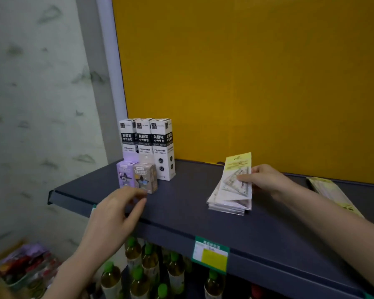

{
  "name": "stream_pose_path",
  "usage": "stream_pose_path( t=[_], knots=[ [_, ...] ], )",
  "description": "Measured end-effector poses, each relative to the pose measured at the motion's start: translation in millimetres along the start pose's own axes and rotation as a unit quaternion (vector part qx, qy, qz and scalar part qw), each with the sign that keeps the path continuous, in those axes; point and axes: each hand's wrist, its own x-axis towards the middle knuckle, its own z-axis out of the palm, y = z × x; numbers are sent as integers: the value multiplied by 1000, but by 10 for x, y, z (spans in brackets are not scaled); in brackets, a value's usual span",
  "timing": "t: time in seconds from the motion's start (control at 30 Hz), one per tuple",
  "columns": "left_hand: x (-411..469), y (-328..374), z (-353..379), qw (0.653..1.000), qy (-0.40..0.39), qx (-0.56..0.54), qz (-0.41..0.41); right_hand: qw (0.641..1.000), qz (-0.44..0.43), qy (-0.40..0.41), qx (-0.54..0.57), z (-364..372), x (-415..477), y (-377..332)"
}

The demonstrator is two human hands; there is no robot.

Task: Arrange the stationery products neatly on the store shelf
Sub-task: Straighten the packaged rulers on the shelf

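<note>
At the left end of the shelf (181, 223), three tall white boxes (147, 145) stand in a far row. Two small boxes (136, 178) sit in front, so all of them show. The left hand (117, 210) is loose and holds nothing. It is just near the small boxes, maybe to push them straight. In the middle lies a pile of ruler packs (229, 203). The right hand (266, 180) pinches the top pack (235, 175) and tips it up, likely to tidy the pile.
</note>
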Motion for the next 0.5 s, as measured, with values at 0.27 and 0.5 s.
stream_pose_path(
  t=[0.27,0.5],
  knots=[
    [373,-684,13,998,48,-36,5,947,6,67,-314,95,93,7],
    [744,-1237,96,995,34,-86,24,916,-71,117,-378,369,30,-521]
  ],
)
